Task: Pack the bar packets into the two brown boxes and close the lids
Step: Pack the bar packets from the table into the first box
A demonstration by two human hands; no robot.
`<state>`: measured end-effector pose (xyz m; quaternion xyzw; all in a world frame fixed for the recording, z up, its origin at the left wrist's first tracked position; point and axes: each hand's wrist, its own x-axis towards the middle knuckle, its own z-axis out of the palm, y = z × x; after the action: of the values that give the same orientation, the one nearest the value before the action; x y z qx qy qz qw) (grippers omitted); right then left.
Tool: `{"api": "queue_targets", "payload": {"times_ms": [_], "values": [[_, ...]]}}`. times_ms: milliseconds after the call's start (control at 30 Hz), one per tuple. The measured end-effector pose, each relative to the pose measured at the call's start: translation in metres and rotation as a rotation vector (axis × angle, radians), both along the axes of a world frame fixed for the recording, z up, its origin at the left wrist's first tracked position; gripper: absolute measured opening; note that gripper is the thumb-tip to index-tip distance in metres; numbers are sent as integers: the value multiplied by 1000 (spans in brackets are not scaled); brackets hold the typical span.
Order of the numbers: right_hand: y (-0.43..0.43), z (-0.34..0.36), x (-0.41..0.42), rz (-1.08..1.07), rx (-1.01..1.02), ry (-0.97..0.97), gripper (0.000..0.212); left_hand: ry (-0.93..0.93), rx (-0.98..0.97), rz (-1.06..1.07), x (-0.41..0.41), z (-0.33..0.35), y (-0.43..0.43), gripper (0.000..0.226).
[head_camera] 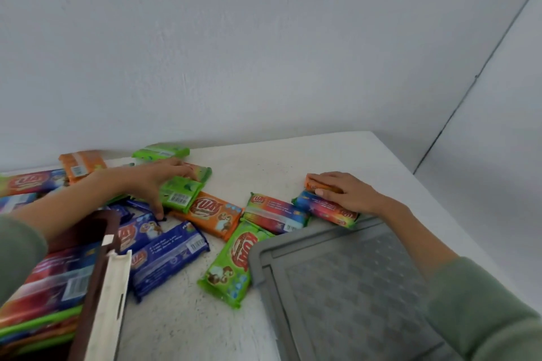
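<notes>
Several bar packets in green, orange, blue and rainbow wrappers lie scattered on the white table (293, 161). My left hand (159, 180) reaches over the pile and grips a green packet (180, 195) between fingers and thumb. My right hand (344, 192) rests at the right, fingers closed over an orange packet (315, 183) that lies on a rainbow packet (325, 209). An open brown box (96, 281) at the lower left holds stacked packets (50, 287); its cream inner wall faces the table. A grey lid (352, 287) lies flat at the lower right.
A loose green packet (231, 264) lies partly under the grey lid's left corner. An orange packet (215, 214) and blue packets (167, 258) sit in the middle. The wall rises right behind the table; the table's right edge drops off beyond my right arm.
</notes>
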<state>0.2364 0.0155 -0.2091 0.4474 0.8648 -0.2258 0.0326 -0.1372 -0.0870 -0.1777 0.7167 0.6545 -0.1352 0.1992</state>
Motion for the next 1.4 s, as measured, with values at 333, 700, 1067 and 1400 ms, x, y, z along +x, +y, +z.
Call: {"api": "queue_targets", "payload": {"times_ms": [333,700,1067,1400], "values": [[4,11,-2,-69,39,106,53,37,78,-54,9,9,-9,82],[-46,91,-73,33,292,310,60,-104,582,-94,16,78,-44,76],[-208,157,-199,487,205,314,69,-82,413,30,-33,131,-214,79],[-296,90,-253,786,194,46,75,-23,221,26,-56,60,-304,82]]}}
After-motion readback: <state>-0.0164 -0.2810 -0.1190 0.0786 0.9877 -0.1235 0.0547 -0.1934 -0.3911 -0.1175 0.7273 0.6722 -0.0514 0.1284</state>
